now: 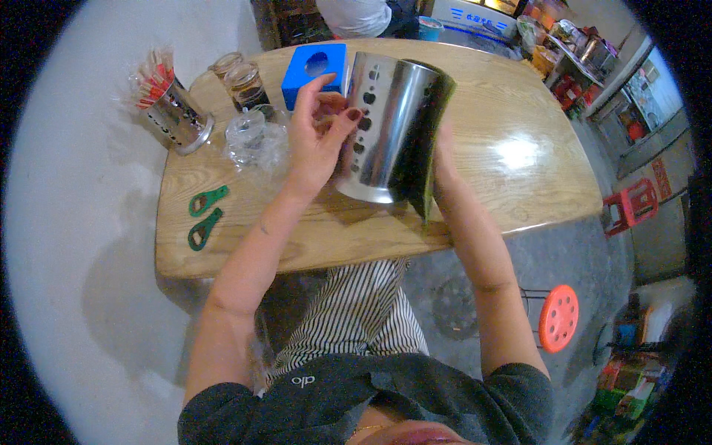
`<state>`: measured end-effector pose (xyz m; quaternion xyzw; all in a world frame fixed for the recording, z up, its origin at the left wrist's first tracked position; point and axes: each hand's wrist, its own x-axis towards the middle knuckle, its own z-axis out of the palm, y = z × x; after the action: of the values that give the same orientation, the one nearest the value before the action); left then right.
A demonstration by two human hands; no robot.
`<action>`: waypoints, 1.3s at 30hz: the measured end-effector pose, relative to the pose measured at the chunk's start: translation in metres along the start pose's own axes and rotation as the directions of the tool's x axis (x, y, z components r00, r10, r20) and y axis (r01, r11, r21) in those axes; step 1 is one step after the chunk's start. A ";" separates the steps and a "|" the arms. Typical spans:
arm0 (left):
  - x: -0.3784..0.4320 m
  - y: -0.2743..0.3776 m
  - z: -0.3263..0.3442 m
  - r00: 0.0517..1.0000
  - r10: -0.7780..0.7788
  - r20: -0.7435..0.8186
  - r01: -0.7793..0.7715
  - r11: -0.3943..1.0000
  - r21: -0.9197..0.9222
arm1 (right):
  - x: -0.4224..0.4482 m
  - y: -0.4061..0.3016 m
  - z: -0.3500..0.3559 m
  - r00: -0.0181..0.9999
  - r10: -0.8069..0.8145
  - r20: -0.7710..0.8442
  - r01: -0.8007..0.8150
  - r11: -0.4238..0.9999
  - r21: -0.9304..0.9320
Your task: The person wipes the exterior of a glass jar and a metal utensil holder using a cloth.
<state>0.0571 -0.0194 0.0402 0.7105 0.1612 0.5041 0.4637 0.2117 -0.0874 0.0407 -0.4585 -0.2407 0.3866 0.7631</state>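
Observation:
A shiny metal utensil holder point(384, 128) with a column of cut-out holes is tilted over the near part of the wooden table point(489, 183). My left hand point(317, 130) is at its left side, the thumb against the wall near the holes and the fingers apart. On the other side, a dark green cloth point(436, 150) lies along the metal. My right hand point(443, 147) presses this cloth to the holder from behind; its fingers are mostly hidden. Whether the holder's flared base touches the table, I cannot tell.
A blue tissue box point(306, 69) stands behind my left hand. Further left are glass jars point(245, 86), crumpled clear plastic point(256, 139) and a metal holder point(178, 119) with wrapped chopsticks. Two green bottle openers point(206, 214) lie near the wall. An orange stool point(559, 318) stands right.

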 end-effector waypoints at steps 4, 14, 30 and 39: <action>-0.004 0.010 0.004 0.998 0.061 0.013 -0.061 0.998 0.027 | 0.016 0.029 -0.016 0.930 -0.338 0.143 0.364 0.898 -0.248; -0.015 0.011 0.018 0.993 0.109 0.046 -0.113 0.989 0.095 | 0.001 0.035 -0.011 0.783 -0.484 0.391 0.612 0.712 -0.345; -0.008 0.003 0.007 1.000 0.019 -0.004 -0.019 1.000 -0.021 | -0.012 0.002 0.008 0.986 0.130 0.103 -0.118 0.987 -0.112; -0.006 0.010 0.002 0.996 0.003 0.091 0.003 0.998 -0.069 | -0.003 0.033 -0.006 0.844 -0.344 0.412 0.535 0.601 -0.594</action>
<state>0.0541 -0.0295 0.0450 0.7163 0.1222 0.4764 0.4950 0.2024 -0.0833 0.0080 -0.5799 -0.5688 0.1224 0.5703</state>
